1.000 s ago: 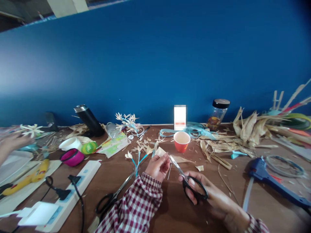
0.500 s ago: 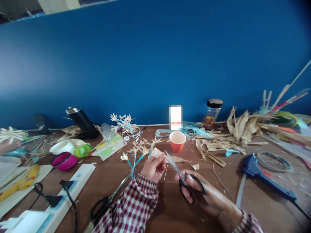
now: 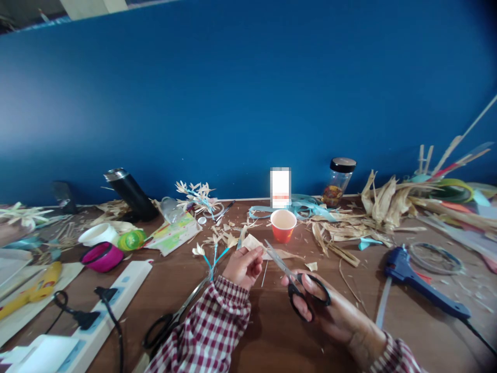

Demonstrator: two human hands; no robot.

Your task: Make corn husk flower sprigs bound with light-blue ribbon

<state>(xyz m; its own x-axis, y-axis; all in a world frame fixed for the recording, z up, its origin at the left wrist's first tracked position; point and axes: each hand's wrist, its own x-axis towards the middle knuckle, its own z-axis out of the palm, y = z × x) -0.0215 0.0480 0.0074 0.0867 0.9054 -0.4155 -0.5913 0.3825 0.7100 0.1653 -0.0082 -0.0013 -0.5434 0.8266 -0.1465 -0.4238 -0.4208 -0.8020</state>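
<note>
My left hand (image 3: 244,266) pinches a small pale piece of dried husk (image 3: 253,242) between thumb and fingers. Black-handled scissors (image 3: 285,267) are in my right hand (image 3: 322,303), with thumb and fingers through the loops. Their blades point up and left, and the tips end just right of the husk piece, seemingly apart from it. Beyond both hands stands a red paper cup (image 3: 282,234). Left of my left hand lie blue-stemmed husk flowers (image 3: 213,256), with a second pair of scissors (image 3: 174,316) partly hidden under my sleeve.
On the left are a white power strip (image 3: 128,290), a magenta bowl (image 3: 101,258) and a black flask (image 3: 130,194). A blue glue gun (image 3: 423,282) with its cord lies at right. Dried husks (image 3: 388,202) and a lidded jar (image 3: 338,181) stand near the blue partition (image 3: 248,103).
The scissors have shifted slightly right and away from the husk piece. My left hand has moved slightly left, and more of the husk piece shows above its fingers.
</note>
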